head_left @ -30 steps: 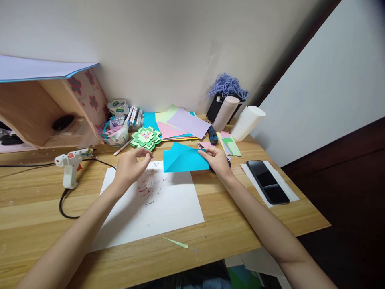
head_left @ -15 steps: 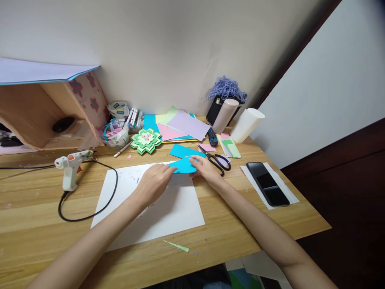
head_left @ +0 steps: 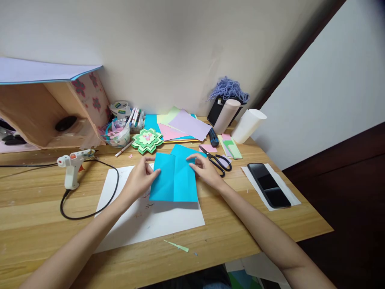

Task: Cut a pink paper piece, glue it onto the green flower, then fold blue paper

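A square of blue paper (head_left: 173, 184), with a crease down its middle, is held between my two hands above the white sheet (head_left: 180, 216). My left hand (head_left: 141, 176) pinches its left edge, thumb on the near face. At the upper right edge, the thumb and fingers of my right hand (head_left: 205, 170) grip the same paper. Behind it lies another piece of blue paper (head_left: 183, 150), partly covered. Black-handled scissors (head_left: 218, 160) rest just beyond my right hand, beside small pink and purple paper pieces.
A glue gun (head_left: 73, 166) with its cord stands at left, near an open box (head_left: 90, 96). Along the back are a layered green paper flower (head_left: 147, 140), markers (head_left: 135, 116), coloured sheets (head_left: 191, 124) and a white roll (head_left: 249, 125). A phone (head_left: 269, 184) lies at right.
My left hand has taken hold of the blue paper. The folded paper has been opened out into a creased square and now hangs lower, over the white sheet.
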`<state>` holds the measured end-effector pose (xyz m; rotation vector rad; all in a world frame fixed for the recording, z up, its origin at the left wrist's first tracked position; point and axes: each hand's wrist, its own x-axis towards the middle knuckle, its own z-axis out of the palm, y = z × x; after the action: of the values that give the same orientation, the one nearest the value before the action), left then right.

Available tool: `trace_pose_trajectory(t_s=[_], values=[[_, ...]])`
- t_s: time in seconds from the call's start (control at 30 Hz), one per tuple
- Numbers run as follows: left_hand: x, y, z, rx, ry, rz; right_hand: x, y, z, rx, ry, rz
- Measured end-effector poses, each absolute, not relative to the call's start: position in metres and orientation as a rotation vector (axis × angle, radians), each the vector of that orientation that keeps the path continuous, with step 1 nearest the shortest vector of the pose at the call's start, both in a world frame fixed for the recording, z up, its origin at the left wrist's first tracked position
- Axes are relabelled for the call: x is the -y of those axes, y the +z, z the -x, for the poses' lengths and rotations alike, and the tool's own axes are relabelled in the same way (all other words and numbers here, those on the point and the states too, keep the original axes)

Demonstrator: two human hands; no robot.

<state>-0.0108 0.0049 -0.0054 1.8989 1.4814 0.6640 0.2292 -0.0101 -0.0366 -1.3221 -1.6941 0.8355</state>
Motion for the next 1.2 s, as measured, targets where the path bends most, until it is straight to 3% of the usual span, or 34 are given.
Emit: trace_pose_trajectory(t_s=[0.13, 0.33, 0.53, 0.67, 0.87, 1.03, 1.2], values=[[0.018, -0.016, 0.023, -1.526, 0.563, -2.322, 0.008, -0.042, -0.229, 1.801, 0.885, 1.355], [0.035, -0.019, 0.028, -0.679, 0.244, -2.773, 0.0, -0.053, -0.229, 1.707, 1.001, 1.34], [0.036, -0.033, 0.029, -0.72, 0.31, -2.871, -0.001, -0.058, -0.231, 1.72, 1.086, 1.345], [0.032, -0.037, 0.023, -0.723, 0.375, -2.923, 0.007, -0.034, -0.238, 1.935, 0.93, 1.298], [0.017, -0.02, 0.012, -1.081, 0.251, -2.706, 0.013, 0.001, -0.249, 2.386, 0.904, 0.947], [0.002, 0.0, 0.013, -1.146, 0.328, -2.33, 0.011, -0.023, -0.235, 2.073, 0.964, 1.185], [-0.004, -0.01, 0.023, -1.111, 0.502, -1.91, 0.009, -0.032, -0.232, 2.011, 1.021, 1.198]])
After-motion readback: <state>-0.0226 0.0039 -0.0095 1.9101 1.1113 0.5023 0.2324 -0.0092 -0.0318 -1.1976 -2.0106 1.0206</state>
